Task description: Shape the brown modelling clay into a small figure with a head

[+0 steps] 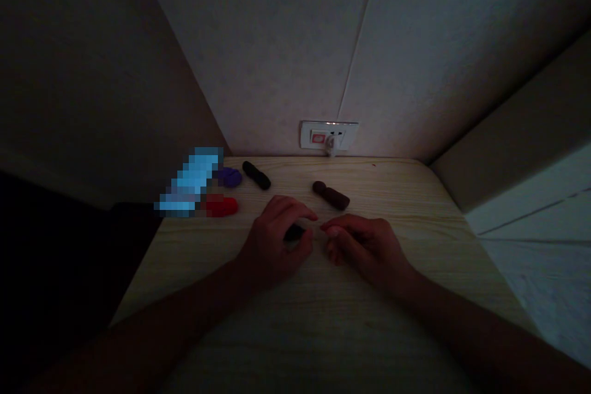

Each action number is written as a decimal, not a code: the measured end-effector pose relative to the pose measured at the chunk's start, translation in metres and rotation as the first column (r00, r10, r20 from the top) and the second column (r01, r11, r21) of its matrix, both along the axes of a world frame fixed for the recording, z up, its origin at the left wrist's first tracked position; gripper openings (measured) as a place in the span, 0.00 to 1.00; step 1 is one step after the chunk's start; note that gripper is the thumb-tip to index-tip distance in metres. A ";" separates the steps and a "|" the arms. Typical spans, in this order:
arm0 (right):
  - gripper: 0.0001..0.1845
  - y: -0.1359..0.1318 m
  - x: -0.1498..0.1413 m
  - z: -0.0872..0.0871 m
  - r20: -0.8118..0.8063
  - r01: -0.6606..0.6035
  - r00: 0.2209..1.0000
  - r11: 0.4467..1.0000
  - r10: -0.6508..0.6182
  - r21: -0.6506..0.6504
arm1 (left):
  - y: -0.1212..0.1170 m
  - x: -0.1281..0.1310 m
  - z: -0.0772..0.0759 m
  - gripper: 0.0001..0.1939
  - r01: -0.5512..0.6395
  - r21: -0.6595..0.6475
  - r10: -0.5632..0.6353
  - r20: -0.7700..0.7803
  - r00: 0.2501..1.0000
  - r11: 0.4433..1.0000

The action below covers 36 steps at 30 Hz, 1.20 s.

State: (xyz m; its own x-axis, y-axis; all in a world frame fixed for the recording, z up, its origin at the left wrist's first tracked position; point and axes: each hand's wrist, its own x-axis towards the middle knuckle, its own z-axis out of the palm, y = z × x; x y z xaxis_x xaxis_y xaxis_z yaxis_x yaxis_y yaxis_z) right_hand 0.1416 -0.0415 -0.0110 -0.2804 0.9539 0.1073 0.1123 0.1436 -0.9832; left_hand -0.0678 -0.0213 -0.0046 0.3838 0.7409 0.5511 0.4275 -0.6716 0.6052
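Note:
My left hand [277, 237] is curved around a black lump [294, 233] that looks like modelling clay. Its index finger and thumb arch apart over the lump, and most of the lump is hidden by the hand. Just to the right, my right hand [362, 243] has thumb and forefinger pinched together. A tiny reddish spot shows at those fingertips, too small and dark to name. Beyond the hands lies a dark brown clay piece [331, 196], a short roll with a rounded ball at its left end.
On the wooden tabletop [295, 332], a black roll [257, 175], a purple lump [231, 177] and a red lump [223, 206] lie back left. Beside them is a bright, pixelated panel [191, 181]. A socket plate [329, 135] sits on the wall behind; the room is dim.

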 end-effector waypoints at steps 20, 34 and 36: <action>0.16 0.001 -0.001 0.003 0.020 0.033 0.999 0.998 -0.032 -0.056 | -0.002 0.000 0.001 0.08 0.012 0.055 -0.013 0.023 1.000 0.998; 0.15 -0.001 -0.003 0.004 0.127 0.007 0.991 0.980 -0.033 0.199 | -0.011 0.000 0.005 0.12 0.007 -0.060 0.002 0.159 0.987 0.998; 0.15 -0.002 -0.004 0.004 0.139 -0.016 0.990 0.981 -0.011 0.194 | -0.011 0.001 0.005 0.11 -0.002 -0.103 0.020 0.172 0.985 0.995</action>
State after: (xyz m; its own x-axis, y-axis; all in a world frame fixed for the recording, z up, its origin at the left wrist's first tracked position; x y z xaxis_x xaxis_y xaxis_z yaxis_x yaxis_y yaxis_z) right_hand 0.1372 -0.0440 -0.0070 -0.3080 0.9178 0.2507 0.2448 0.3310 -0.9113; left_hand -0.0668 -0.0323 0.0004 0.2809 0.8006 0.5292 0.3181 -0.5979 0.7357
